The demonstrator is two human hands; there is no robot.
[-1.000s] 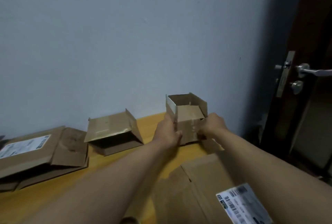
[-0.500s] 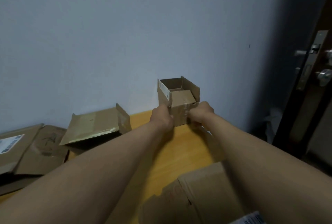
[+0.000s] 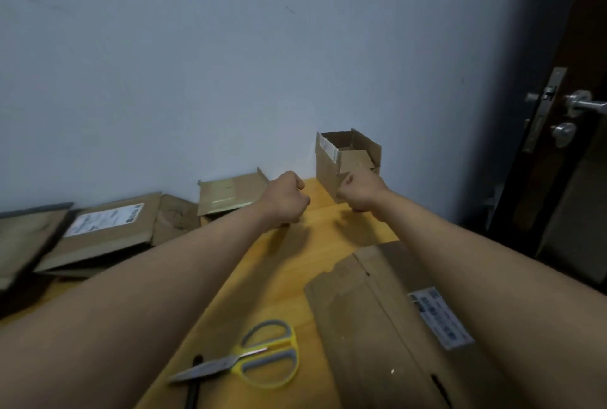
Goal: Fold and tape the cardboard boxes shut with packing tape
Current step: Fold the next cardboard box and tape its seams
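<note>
Nearest, scissors [image 3: 249,361] and a flat carton [image 3: 387,316] are laid on the table [image 3: 315,244]. Beyond, the left hand [image 3: 285,200] is clenched, empty; the right hand [image 3: 359,193] is curled against the box [image 3: 345,160], its grasp unclear. The box by the wall is unfolded, untaped; no tape is seen.

Both arms reach out over wooden table [image 3: 289,280]. Left hand [image 3: 285,200] fisted, holding nothing, apart from small open box [image 3: 331,175]. Right hand [image 3: 359,193] curled at the box's front lower corner; grip unclear. Box stands upright against wall, flaps up. Flattened boxes [image 3: 108,228] lie left; another flattened box [image 3: 377,326] near right. Yellow-grey scissors [image 3: 253,362] lie on table beside a black pen [image 3: 193,385].
</note>
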